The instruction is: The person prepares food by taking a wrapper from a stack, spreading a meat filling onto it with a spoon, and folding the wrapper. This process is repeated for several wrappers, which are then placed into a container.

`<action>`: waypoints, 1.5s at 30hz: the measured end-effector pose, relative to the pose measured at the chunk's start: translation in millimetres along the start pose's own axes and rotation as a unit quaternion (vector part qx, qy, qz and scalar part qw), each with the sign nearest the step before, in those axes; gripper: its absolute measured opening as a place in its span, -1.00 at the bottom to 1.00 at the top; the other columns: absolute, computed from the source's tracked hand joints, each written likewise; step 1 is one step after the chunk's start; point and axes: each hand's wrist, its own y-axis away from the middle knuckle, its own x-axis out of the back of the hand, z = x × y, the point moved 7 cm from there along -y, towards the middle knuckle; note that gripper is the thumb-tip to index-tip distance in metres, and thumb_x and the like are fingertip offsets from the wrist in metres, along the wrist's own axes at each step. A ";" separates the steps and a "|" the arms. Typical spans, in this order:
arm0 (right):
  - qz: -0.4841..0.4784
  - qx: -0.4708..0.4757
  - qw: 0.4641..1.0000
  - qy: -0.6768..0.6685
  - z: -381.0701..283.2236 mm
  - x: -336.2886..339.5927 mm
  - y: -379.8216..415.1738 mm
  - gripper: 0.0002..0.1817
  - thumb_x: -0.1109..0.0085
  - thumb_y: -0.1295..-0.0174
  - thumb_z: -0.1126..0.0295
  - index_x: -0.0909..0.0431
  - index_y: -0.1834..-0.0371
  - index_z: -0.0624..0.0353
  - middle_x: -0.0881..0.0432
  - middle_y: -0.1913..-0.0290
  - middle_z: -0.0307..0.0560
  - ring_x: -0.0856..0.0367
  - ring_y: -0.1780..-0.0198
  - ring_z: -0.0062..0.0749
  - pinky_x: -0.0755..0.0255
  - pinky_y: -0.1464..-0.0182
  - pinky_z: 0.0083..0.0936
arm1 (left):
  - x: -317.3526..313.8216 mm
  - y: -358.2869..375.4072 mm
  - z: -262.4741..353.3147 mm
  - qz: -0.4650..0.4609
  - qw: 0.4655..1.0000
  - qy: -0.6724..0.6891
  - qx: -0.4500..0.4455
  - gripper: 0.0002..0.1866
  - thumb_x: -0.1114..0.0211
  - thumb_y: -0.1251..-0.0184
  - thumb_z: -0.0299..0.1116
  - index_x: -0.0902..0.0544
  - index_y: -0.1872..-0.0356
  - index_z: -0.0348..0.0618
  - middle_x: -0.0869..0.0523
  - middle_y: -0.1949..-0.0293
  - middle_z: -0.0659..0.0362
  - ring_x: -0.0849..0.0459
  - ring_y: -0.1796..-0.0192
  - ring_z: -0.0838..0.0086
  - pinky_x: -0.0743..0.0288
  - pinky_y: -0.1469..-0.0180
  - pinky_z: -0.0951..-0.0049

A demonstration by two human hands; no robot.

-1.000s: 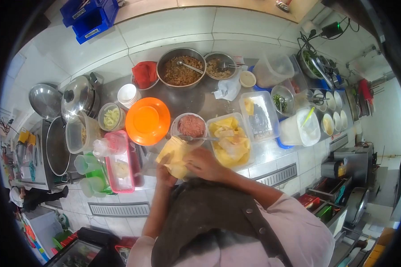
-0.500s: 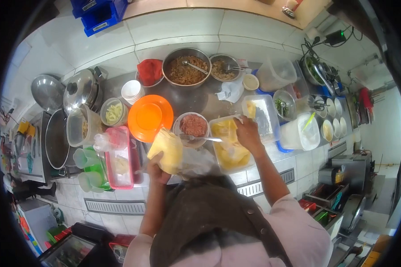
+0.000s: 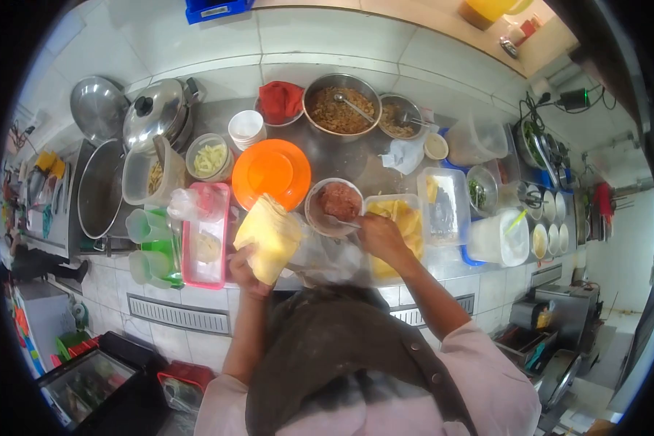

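Observation:
A stack of thin yellow dough wrappers (image 3: 270,238) is gripped in my left hand (image 3: 245,275), held up in front of the orange plate (image 3: 272,173). My right hand (image 3: 380,237) has its fingers closed on the handle of a metal spoon (image 3: 350,222). The spoon's other end is in the raw minced meat (image 3: 340,201), inside a round bowl (image 3: 314,216). Beneath my right hand is a clear container (image 3: 389,270) with yellow pieces in it. Crumpled clear plastic (image 3: 323,256) lies between my hands.
Behind stand a steel bowl of cooked mince (image 3: 341,105), a smaller bowl (image 3: 400,116) and white cups (image 3: 247,129). A pink tray (image 3: 187,251) and green cups (image 3: 151,227) are left. A plastic container (image 3: 445,207) and white tub (image 3: 499,238) are right.
My right hand has moved left from the yellow pieces' container and taken hold of the spoon's handle. My left hand still holds the wrappers. The camera view has shifted.

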 end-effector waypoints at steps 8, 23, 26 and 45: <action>-0.025 -0.022 0.999 -0.035 -36.4 -9.0 -13.2 -0.45 -0.04 -0.10 0.60 -0.53 -0.24 0.15 -0.66 0.05 0.18 -0.67 0.03 0.10 -0.56 0.01 -0.07 | -5.2 -3.7 -11.8 0.028 0.998 -0.035 0.033 -0.28 -0.14 -0.11 -0.55 -0.29 -0.42 -0.37 -0.49 -0.31 -0.17 -0.50 -0.34 -0.06 -0.43 -0.39 -0.03; -0.069 -0.103 0.987 0.099 -39.4 -11.7 36.2 -0.48 -0.05 -0.23 0.48 -0.48 -0.32 0.14 -0.54 0.13 0.06 -0.68 0.20 -0.05 -0.60 0.21 -0.18 | 19.5 -17.9 1.2 0.042 0.996 -0.047 0.055 -0.32 -0.16 -0.08 -0.55 -0.38 -0.37 -0.32 -0.55 -0.27 -0.10 -0.56 -0.30 0.00 -0.47 -0.36 0.00; -0.021 -0.090 0.988 0.124 -43.8 1.5 20.7 -0.49 -0.04 -0.23 0.47 -0.48 -0.31 0.15 -0.54 0.15 0.05 -0.69 0.22 -0.05 -0.61 0.23 -0.20 | 21.0 -18.3 2.3 0.043 0.995 -0.068 0.054 -0.32 -0.17 -0.09 -0.54 -0.38 -0.36 -0.34 -0.56 -0.26 -0.10 -0.58 -0.28 0.01 -0.50 -0.33 0.02; -0.054 -0.076 0.986 0.136 -53.1 2.7 9.9 -0.75 -0.05 -0.23 0.42 -0.64 0.18 0.37 -0.67 0.31 0.22 -0.73 0.31 0.07 -0.61 0.23 -0.10 | 27.9 -1.4 3.4 0.037 0.994 -0.066 0.079 -0.31 -0.15 -0.08 -0.55 -0.37 -0.37 -0.31 -0.55 -0.27 -0.10 -0.57 -0.29 -0.02 -0.49 -0.33 -0.03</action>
